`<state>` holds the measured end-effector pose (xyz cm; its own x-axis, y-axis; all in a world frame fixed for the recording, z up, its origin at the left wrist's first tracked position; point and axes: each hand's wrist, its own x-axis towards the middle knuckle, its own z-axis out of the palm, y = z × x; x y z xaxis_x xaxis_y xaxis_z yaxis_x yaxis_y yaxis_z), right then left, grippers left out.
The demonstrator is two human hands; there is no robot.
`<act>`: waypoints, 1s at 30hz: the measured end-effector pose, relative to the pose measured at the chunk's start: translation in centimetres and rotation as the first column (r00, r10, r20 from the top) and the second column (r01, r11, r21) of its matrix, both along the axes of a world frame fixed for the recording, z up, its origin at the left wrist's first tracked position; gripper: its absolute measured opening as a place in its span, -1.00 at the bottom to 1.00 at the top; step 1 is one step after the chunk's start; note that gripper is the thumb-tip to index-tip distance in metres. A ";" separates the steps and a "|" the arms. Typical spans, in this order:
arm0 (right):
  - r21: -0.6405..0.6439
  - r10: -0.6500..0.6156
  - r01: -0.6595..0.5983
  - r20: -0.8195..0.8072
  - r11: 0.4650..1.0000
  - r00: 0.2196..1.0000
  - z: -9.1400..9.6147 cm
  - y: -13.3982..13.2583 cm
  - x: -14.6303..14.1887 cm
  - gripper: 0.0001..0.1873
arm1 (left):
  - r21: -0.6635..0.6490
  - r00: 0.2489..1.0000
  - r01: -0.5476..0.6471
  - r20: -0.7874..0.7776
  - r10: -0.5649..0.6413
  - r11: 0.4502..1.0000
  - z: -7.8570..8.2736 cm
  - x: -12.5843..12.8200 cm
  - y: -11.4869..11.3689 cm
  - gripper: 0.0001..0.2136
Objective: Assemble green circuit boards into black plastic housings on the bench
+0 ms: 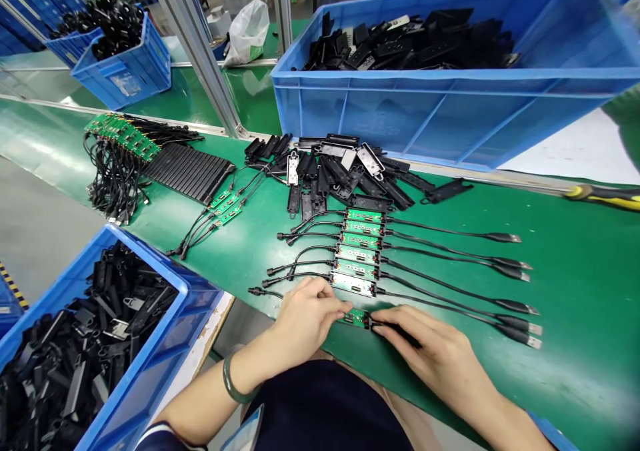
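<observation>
A small green circuit board (356,317) lies at the table's near edge, between my two hands. My left hand (307,314) is closed with thumb and fingertips on the board's left end, covering it; a short black lead with a plug (256,291) runs out from beneath that hand. My right hand (433,344) pinches the black cable (376,323) where it meets the board's right end. Just beyond, several circuit boards in black casings (356,254) sit in a column, plug leads to the left and USB cables (505,301) to the right.
Loose black casing parts (345,171) are heaped behind the column. Left of them lie wired boards (227,207), a row of black casings (190,173) and stacked boards (123,134). Blue bins (430,111) of parts stand behind and at near left (175,331). A screwdriver (605,196) lies far right.
</observation>
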<state>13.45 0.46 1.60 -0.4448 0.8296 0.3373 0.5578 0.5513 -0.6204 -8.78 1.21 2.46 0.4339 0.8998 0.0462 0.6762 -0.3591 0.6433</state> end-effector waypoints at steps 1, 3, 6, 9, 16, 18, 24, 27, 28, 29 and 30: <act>0.015 0.007 -0.007 0.009 1.000 1.000 -0.1 -0.1 0.1 -0.82 | -0.002 1.000 -0.003 0.004 0.003 1.000 0.0 0.0 0.0 -0.81; 0.060 0.038 -0.039 0.029 0.997 0.999 -0.4 -0.2 0.3 -0.79 | -0.008 1.000 -0.006 0.012 0.006 1.000 0.0 0.0 0.0 -0.80; 0.110 0.082 -0.089 0.068 0.990 0.994 -0.4 -0.3 0.5 -0.80 | -0.023 1.000 0.002 0.015 -0.002 1.000 0.2 -0.1 0.1 -0.80; 0.143 0.108 -0.123 0.112 0.982 0.988 0.0 -0.2 0.6 -0.79 | -0.036 1.000 0.003 0.013 -0.003 0.999 0.3 -0.1 0.2 -0.80; 0.243 0.153 -0.246 0.346 0.938 0.926 0.9 -0.4 0.6 -0.63 | -0.047 1.000 -0.006 -0.002 0.006 0.999 0.3 0.0 0.0 -0.82; 0.312 0.129 -0.283 0.434 0.907 0.892 1.0 -0.6 0.3 -0.59 | -0.039 1.000 -0.008 0.004 0.008 0.999 0.3 0.1 0.0 -0.82; 0.327 0.116 -0.338 0.545 0.883 0.831 1.4 -0.5 -0.2 -0.54 | -0.011 1.000 0.001 0.001 -0.001 1.000 -0.1 0.1 0.0 -0.81; 0.262 0.122 -0.273 0.476 0.926 0.871 1.5 0.0 -0.2 -0.65 | -0.009 1.000 -0.002 0.010 0.003 1.000 -0.4 0.1 0.0 -0.83; 0.257 0.104 -0.237 0.442 0.937 0.891 1.3 0.0 -0.4 -0.69 | -0.014 1.000 -0.001 0.018 0.002 1.000 -0.3 0.1 0.0 -0.83; 0.254 0.086 -0.206 0.415 0.945 0.906 1.1 -0.1 -0.5 -0.72 | -0.027 1.000 0.000 0.031 0.001 1.000 -0.1 0.0 0.0 -0.84; 0.258 0.071 -0.183 0.391 0.949 0.918 0.7 -0.2 -0.7 -0.72 | -0.050 0.999 0.001 0.047 0.002 0.999 0.2 -0.1 0.0 -0.83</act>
<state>12.71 0.26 2.31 -0.6793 0.6514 0.3380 0.6294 0.7539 -0.1882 -8.90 1.21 2.62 0.4318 0.9017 0.0217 0.6452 -0.3256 0.6911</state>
